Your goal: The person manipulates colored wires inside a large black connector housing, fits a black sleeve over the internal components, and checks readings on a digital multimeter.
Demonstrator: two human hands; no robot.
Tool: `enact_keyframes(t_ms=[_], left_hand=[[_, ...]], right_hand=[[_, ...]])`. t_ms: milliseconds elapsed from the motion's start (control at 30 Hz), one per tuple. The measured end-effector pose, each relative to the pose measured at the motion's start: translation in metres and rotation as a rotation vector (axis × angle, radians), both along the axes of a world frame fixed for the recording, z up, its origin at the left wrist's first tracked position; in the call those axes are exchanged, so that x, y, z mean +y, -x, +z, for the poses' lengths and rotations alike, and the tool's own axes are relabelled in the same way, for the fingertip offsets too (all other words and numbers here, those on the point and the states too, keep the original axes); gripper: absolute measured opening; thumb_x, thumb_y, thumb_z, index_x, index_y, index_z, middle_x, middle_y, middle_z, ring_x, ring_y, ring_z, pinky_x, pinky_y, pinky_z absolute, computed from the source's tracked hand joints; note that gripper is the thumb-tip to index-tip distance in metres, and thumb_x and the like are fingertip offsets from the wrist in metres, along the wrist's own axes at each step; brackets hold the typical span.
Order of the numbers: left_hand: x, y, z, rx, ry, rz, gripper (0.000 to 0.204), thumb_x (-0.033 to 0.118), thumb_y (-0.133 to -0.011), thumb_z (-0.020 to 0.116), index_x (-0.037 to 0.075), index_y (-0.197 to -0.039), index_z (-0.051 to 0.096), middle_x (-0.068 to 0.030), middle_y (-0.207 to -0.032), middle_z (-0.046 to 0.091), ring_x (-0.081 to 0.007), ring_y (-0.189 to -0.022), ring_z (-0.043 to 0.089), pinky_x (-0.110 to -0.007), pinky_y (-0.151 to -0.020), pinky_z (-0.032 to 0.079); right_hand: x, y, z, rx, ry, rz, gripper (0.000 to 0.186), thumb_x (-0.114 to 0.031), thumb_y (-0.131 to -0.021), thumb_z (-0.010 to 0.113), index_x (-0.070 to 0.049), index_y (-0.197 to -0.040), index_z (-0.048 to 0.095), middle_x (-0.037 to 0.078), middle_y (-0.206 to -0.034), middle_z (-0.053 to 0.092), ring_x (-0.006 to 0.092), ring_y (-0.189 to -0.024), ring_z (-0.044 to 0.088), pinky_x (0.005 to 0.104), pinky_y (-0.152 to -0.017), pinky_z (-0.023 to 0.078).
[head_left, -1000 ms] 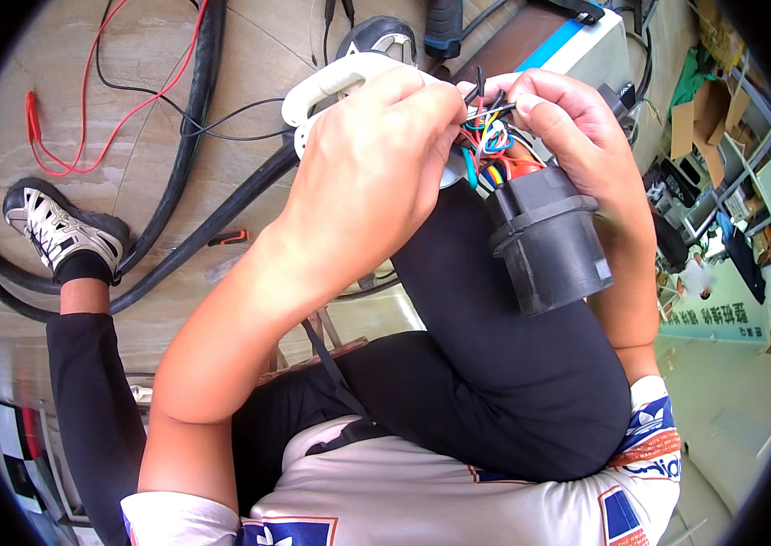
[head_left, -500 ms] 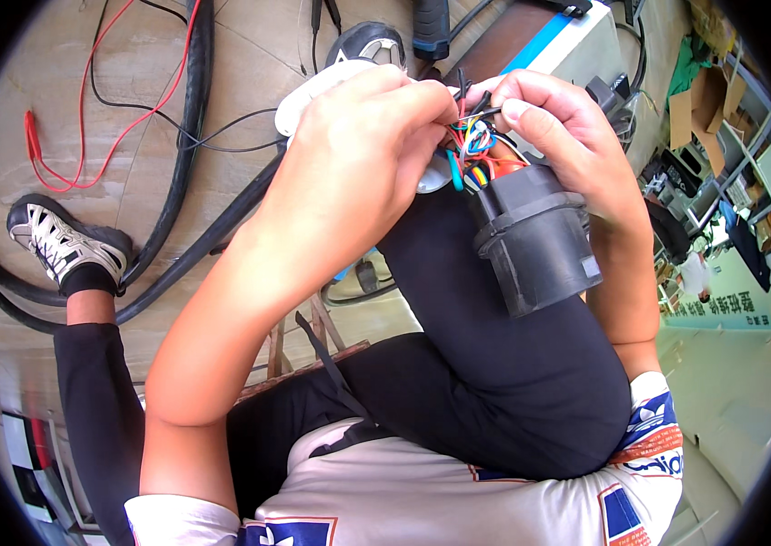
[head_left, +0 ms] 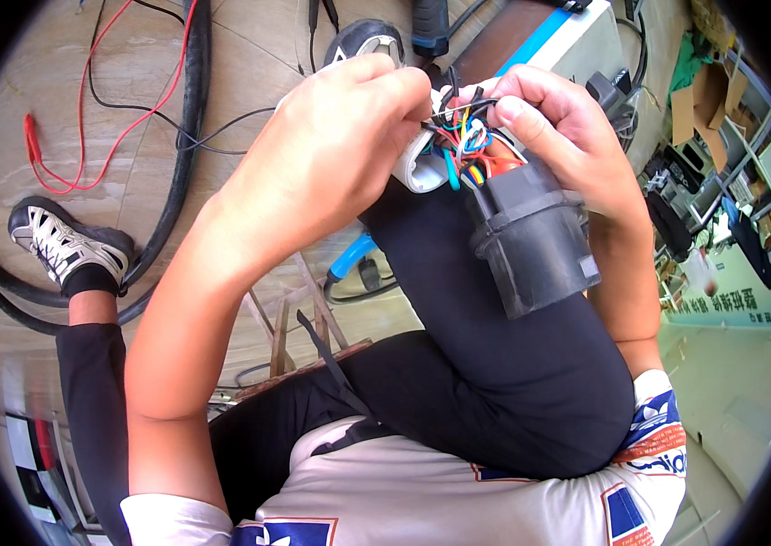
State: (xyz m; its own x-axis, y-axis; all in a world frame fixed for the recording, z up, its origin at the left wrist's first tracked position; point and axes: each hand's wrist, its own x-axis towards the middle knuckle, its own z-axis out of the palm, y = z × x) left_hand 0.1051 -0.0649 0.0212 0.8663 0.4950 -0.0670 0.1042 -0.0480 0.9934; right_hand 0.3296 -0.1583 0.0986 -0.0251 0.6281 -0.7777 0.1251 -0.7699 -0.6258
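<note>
A black round plastic connector housing (head_left: 540, 241) rests on my raised thigh, its open end facing away from me. Several coloured wires (head_left: 472, 146) fan out of that end. My right hand (head_left: 563, 123) pinches a thin black wire (head_left: 483, 102) between thumb and forefinger, just above the bundle. Close by on the left, my left hand (head_left: 349, 127) is closed in a pinch beside the wire ends; what its fingertips hold is hidden. Partly behind it shows a white hollow plastic shell (head_left: 423, 171).
Thick black cables (head_left: 190, 155) and a red thin lead (head_left: 83, 136) lie on the tiled floor at left. A white and brown box with a blue stripe (head_left: 531, 45) stands ahead. A small wooden stool (head_left: 281, 337) is below my left arm. Cluttered shelves (head_left: 740, 173) are at right.
My left hand has drawn back to the left, away from my right hand, uncovering more of the white shell and the wires. My right hand has barely moved.
</note>
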Motion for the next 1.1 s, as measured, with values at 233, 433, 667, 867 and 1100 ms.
enact_keyframes(t_ms=[233, 433, 667, 867, 1100], left_hand=[[-0.002, 0.000, -0.011, -0.080, -0.026, -0.016, 0.009, -0.002, -0.084, 0.066, -0.001, -0.091, 0.060, -0.0151, -0.082, 0.057, -0.0344, -0.076, 0.059, -0.041, -0.068, 0.048], [-0.007, -0.003, -0.012, -0.105, -0.061, 0.028, 0.008, -0.002, -0.084, 0.066, -0.001, -0.089, 0.061, -0.0142, -0.081, 0.056, -0.0332, -0.074, 0.059, -0.040, -0.065, 0.047], [-0.009, -0.005, -0.012, -0.117, -0.079, 0.050, 0.009, -0.002, -0.083, 0.068, 0.000, -0.089, 0.061, -0.0138, -0.080, 0.056, -0.0325, -0.073, 0.059, -0.039, -0.064, 0.047], [-0.013, -0.007, -0.011, -0.136, -0.055, 0.082, 0.010, -0.002, -0.083, 0.068, 0.000, -0.090, 0.062, -0.0132, -0.079, 0.056, -0.0318, -0.071, 0.059, -0.039, -0.064, 0.047], [-0.014, -0.008, -0.011, -0.105, -0.052, 0.072, 0.011, -0.003, -0.082, 0.069, 0.001, -0.091, 0.063, -0.0131, -0.080, 0.058, -0.0313, -0.072, 0.059, -0.039, -0.064, 0.048]], right_hand=[[0.002, 0.006, 0.005, -0.131, -0.070, 0.073, 0.021, -0.016, -0.103, 0.058, 0.004, -0.107, 0.063, 0.003, -0.091, 0.066, 0.0075, -0.086, 0.057, 0.0249, -0.079, 0.048], [0.005, 0.007, 0.006, -0.232, -0.135, 0.186, 0.020, -0.014, -0.102, 0.058, 0.005, -0.106, 0.065, 0.006, -0.091, 0.069, 0.0100, -0.085, 0.060, 0.0266, -0.077, 0.050], [0.007, 0.007, 0.006, -0.316, -0.178, 0.249, 0.020, -0.014, -0.100, 0.061, 0.004, -0.104, 0.066, 0.007, -0.081, 0.067, 0.0097, -0.074, 0.058, 0.0277, -0.069, 0.049], [0.005, 0.005, 0.003, -0.318, -0.179, 0.265, 0.021, -0.016, -0.098, 0.064, 0.004, -0.103, 0.068, 0.008, -0.078, 0.066, 0.0111, -0.072, 0.058, 0.0283, -0.068, 0.049], [0.006, 0.003, 0.003, -0.301, -0.162, 0.262, 0.022, -0.017, -0.097, 0.066, 0.003, -0.105, 0.069, 0.009, -0.079, 0.067, 0.0127, -0.073, 0.059, 0.0294, -0.069, 0.050]])
